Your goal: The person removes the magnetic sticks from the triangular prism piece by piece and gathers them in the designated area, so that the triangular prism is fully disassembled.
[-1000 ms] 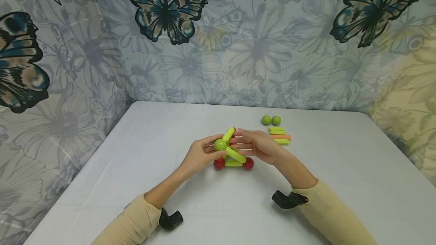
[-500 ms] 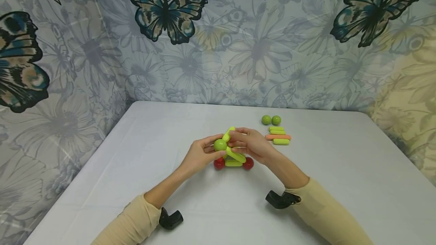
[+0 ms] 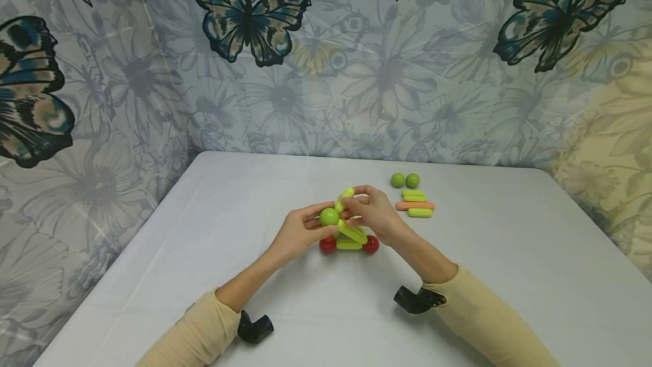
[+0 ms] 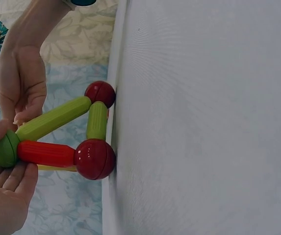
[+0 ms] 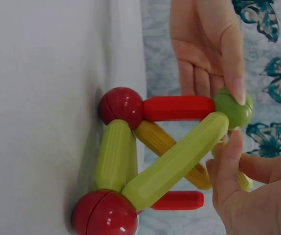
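Observation:
A frame of magnetic balls and rods stands on the white table in front of me. Its near corners are red balls [image 3: 327, 244], joined by a short yellow-green rod [image 5: 113, 154]. A red rod [image 5: 179, 108] and a long yellow-green rod [image 5: 174, 164] slope up to a green ball [image 3: 329, 217]. My left hand [image 3: 300, 230] holds that ball between thumb and fingers. With thumb and fingertips, my right hand [image 3: 378, 215] pinches another yellow-green rod [image 3: 347, 193] that sticks up beside the ball. A yellow rod [image 5: 155, 138] runs behind, partly hidden.
Two green balls [image 3: 398, 180] lie toward the back right of the table. Nearer, several yellow-green rods [image 3: 420, 213] and an orange rod [image 3: 415, 206] lie in a row. A patterned butterfly cloth [image 3: 387, 84] hangs behind the table.
My right hand has moved left, from beside the frame with fingers extended, to pinch the upper yellow-green rod. That rod has shifted slightly up and right. My left hand has stayed on the green ball.

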The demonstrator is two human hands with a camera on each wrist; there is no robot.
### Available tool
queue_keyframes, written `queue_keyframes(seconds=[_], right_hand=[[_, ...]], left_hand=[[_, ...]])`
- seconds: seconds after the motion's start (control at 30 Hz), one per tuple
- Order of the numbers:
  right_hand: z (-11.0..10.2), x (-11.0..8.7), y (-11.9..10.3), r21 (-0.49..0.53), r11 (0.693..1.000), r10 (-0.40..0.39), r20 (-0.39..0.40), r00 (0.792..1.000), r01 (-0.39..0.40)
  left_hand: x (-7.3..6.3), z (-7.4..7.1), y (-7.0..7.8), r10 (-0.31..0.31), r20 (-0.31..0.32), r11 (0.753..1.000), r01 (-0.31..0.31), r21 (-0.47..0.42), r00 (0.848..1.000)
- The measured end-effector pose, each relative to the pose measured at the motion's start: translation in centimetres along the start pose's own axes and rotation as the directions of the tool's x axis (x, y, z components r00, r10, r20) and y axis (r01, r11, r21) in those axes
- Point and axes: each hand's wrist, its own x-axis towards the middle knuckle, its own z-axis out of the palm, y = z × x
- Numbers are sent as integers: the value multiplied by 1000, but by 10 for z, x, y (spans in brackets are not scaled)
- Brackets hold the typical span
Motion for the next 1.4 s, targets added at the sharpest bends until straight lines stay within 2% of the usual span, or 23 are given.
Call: queue_keyframes(seconds=[0.1, 0.3, 0.67, 1.03, 1.23, 1.4], right_hand=[[-1, -1, 0, -18, 999, -28, -33, 999, 27], [-9, -1, 4, -40, 999, -30, -85, 996, 27], [-35, -5, 12, -34, 999, -35, -128, 991, 31], [-62, -16, 20, 81, 997, 10, -101, 995, -2], [-73, -20, 27, 78, 997, 23, -85, 996, -16], [-85, -25, 32, 98, 993, 70, -97, 993, -60]], left_hand=[[0, 0, 0, -5, -2, 1000, 5, -2, 1000], [-1, 1, 3, -21, -6, 1000, 21, 7, 1000], [-1, 0, 3, -44, -6, 999, 44, -12, 999], [0, -1, 1, -48, -2, 999, 48, -10, 999], [0, -1, 1, -52, -5, 999, 52, -13, 999], [-1, 0, 2, -49, -6, 999, 49, -14, 999]])
